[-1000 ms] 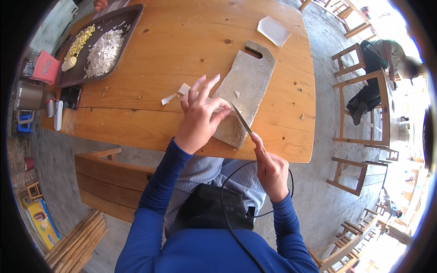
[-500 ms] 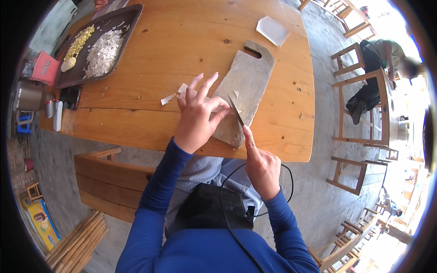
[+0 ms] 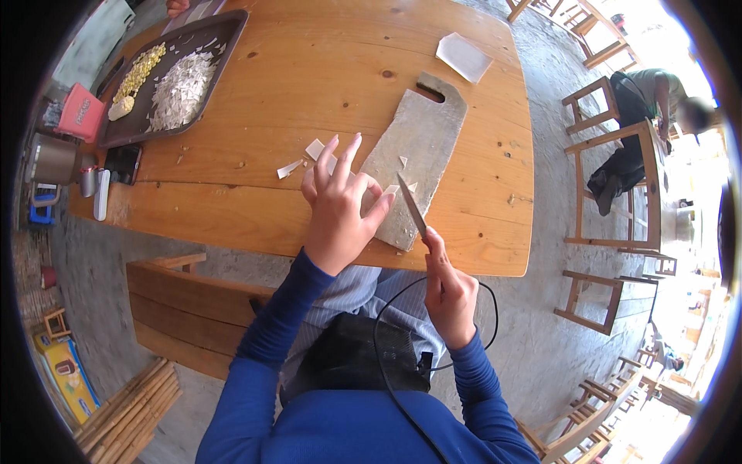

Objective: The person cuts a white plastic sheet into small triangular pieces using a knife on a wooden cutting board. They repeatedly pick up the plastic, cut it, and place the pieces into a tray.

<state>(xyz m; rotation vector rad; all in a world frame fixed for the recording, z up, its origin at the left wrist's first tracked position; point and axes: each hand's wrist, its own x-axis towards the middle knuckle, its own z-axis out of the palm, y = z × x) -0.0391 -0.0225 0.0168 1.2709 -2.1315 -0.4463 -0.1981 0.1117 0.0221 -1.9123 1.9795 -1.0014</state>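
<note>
Right hand (image 3: 448, 298) is nearest, just off the near table edge, fingers curled tight around the handle of a knife (image 3: 413, 206); the blade runs up and left from the fist, its tip over the near end of the grey cutting board (image 3: 417, 147). Left hand (image 3: 338, 209) lies palm down at the board's left edge, index and middle fingers spread and raised, thumb side pressed toward the board; whether it pins a piece beneath cannot be told. A few small white cut pieces (image 3: 403, 162) lie on the board near the blade tip; more white scraps (image 3: 314, 148) lie on the wooden table (image 3: 309, 69) just beyond the left fingertips. The board lies tilted, slotted handle end pointing away. Beyond it, a white square sheet (image 3: 464, 56) on the far side. At far left, a dark tray (image 3: 220, 46) holds a heap of white shavings (image 3: 179, 89) and yellow bits (image 3: 140, 69). Wooden bench (image 3: 185, 301) sits under the near table edge.
</note>
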